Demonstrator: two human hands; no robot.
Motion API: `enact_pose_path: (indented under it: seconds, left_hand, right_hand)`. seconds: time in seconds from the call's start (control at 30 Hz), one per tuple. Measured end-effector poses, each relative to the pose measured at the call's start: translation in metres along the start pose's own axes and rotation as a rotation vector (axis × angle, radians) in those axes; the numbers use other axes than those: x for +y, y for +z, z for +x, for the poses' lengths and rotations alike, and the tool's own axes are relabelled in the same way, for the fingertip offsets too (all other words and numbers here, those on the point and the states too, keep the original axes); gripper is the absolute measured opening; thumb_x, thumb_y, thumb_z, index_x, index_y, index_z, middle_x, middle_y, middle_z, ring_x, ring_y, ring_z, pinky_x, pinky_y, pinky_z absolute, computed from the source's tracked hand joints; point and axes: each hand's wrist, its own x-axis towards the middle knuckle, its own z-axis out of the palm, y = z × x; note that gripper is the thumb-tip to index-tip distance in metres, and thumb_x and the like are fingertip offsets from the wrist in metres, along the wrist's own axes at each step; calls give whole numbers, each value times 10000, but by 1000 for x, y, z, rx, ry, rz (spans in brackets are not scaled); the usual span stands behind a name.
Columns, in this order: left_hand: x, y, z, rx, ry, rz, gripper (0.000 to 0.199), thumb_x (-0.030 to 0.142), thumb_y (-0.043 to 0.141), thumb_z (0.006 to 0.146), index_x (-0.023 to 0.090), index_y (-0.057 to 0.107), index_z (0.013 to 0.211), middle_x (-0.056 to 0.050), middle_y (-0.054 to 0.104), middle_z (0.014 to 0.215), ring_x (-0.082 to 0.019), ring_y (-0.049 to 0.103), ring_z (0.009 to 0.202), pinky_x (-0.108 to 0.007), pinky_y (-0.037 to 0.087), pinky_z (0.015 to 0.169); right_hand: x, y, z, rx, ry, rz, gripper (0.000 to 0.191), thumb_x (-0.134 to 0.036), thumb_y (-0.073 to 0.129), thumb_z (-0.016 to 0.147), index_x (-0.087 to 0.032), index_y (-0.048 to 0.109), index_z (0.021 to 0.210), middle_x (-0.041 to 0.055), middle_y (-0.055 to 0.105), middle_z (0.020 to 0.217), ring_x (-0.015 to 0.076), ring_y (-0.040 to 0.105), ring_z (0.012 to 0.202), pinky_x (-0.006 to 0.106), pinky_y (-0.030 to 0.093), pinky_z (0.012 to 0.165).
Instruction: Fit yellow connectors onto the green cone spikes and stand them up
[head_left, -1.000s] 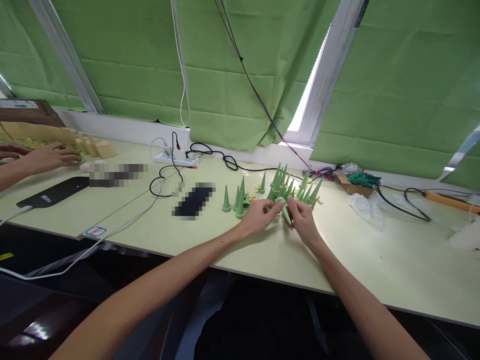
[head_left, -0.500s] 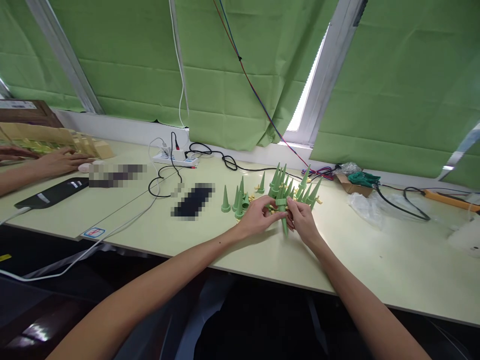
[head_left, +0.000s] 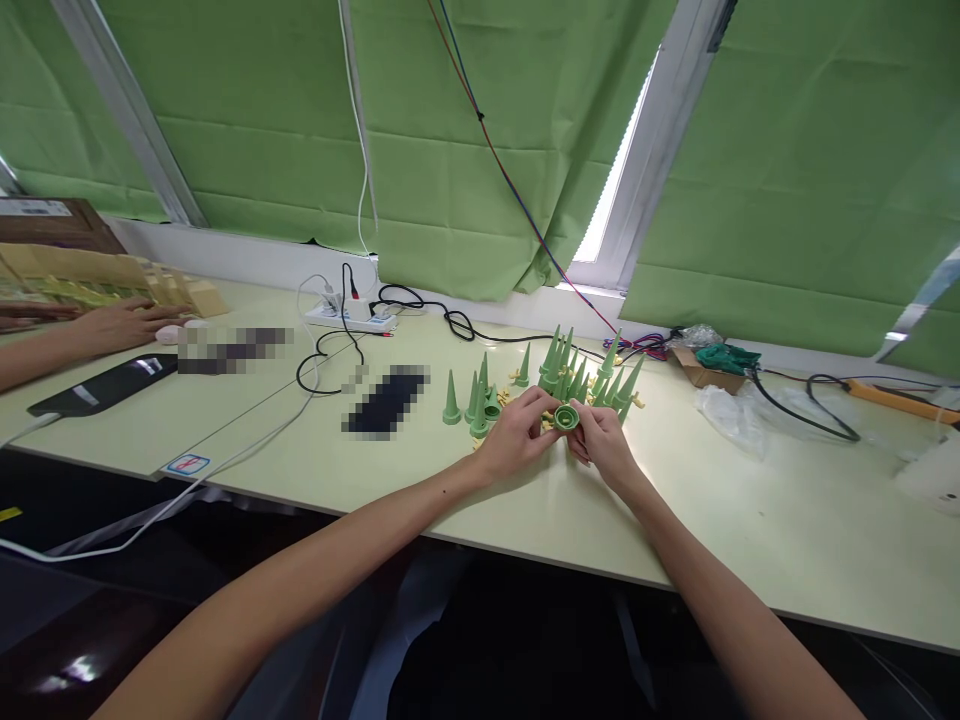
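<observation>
Between my two hands is a green plastic spike [head_left: 566, 418], its round hollow end turned toward me and its tip hidden behind. My left hand [head_left: 519, 430] pinches it from the left with thumb and fingers. My right hand [head_left: 601, 440] grips its right side. Several more green spikes [head_left: 553, 365] stand point-up in a cluster just beyond my hands. A few others, among them one upright spike [head_left: 451, 402], stand to the left. Small yellow valve pieces [head_left: 637, 400] show among the cluster.
At left, another person's hand [head_left: 124, 325] rests by a cardboard tray [head_left: 75, 272]. A power strip [head_left: 352, 320] with cables lies near the wall. Blurred dark object [head_left: 386, 403] sits left of the spikes. Right are a small box [head_left: 709, 370], plastic bags [head_left: 731, 415] and an orange object [head_left: 900, 400].
The held spike has tipped: its point faced downward before, and now its open round end faces me. Both hands have stayed in nearly the same place.
</observation>
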Motion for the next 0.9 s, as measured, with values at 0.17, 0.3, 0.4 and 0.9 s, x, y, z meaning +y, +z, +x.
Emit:
enact_pose_path:
  seconds: [0.17, 0.3, 0.4, 0.9]
  left_hand:
    - [0, 2, 1, 26, -22, 15, 129, 239, 602, 890, 183, 583, 1004, -23, 580, 970, -51, 429, 557, -217, 382, 553]
    - [0, 1, 4, 84, -131, 6, 197, 266, 657, 826, 175, 551, 965, -2, 588, 898, -51, 425, 537, -212, 372, 535]
    - [3, 0, 6, 82, -226, -41, 169, 285, 657, 805, 165, 550, 856, 10, 584, 816, -60, 433, 539, -211, 360, 527]
    - [3, -2, 9, -123, -478, -506, 477, 591, 473, 926, 179, 482, 688, 54, 468, 429, -80, 408, 342, -224, 300, 410]
  right_hand:
    - [0, 2, 0, 37, -4, 52, 585, -525, 567, 910, -217, 354, 462, -57, 339, 351, 76, 304, 297, 250, 228, 324]
    - [0, 2, 0, 68, -32, 73, 576, -554, 573, 905, -213, 372, 486, -55, 346, 389, 75, 315, 321, 247, 228, 328]
    - [-1, 2, 0, 84, -59, 91, 558, -580, 577, 898, -211, 386, 525, -59, 345, 426, 73, 323, 345, 239, 237, 334]
    - [1, 1, -1, 17, -149, -56, 508, -606, 520, 921, -214, 431, 609, -57, 395, 460, 85, 383, 357, 241, 291, 354]
